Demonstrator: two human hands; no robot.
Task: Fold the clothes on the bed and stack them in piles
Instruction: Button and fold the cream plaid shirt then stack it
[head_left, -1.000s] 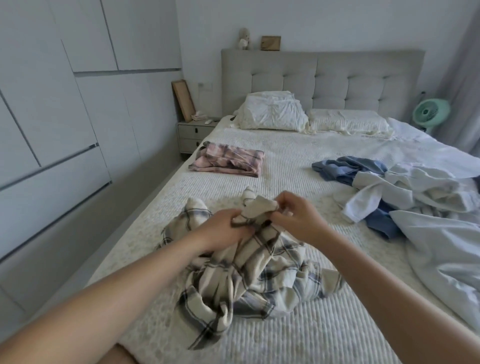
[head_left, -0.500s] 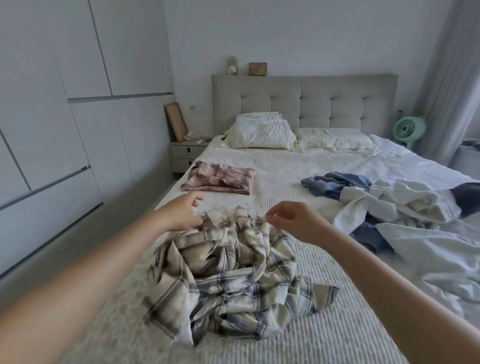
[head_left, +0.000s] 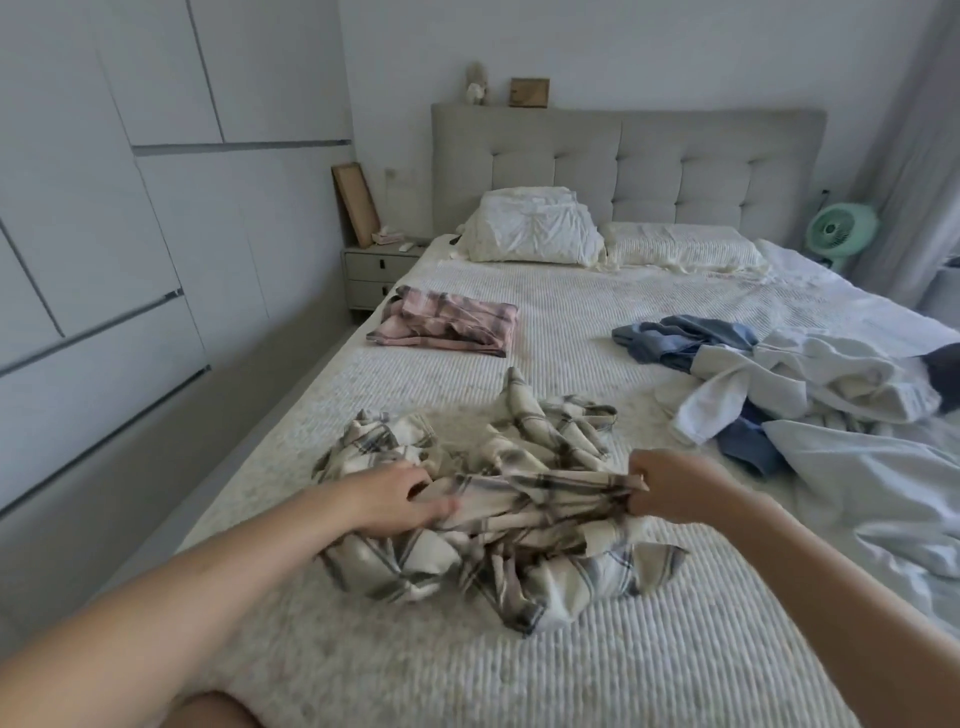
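left hand (head_left: 400, 499): grasping plaid garment (head_left: 519, 519) | right hand (head_left: 670, 486): clenched on same garment edge | garment: crumpled, near centre of bed (head_left: 597, 322) | folded pink plaid (head_left: 447, 325): far left

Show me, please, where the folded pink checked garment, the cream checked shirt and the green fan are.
Folded pink checked garment (head_left: 447, 322): head view, middle of its top surface.
Cream checked shirt (head_left: 524, 519): head view, bunched middle between the two hands.
Green fan (head_left: 840, 229): head view, centre of the round grille.
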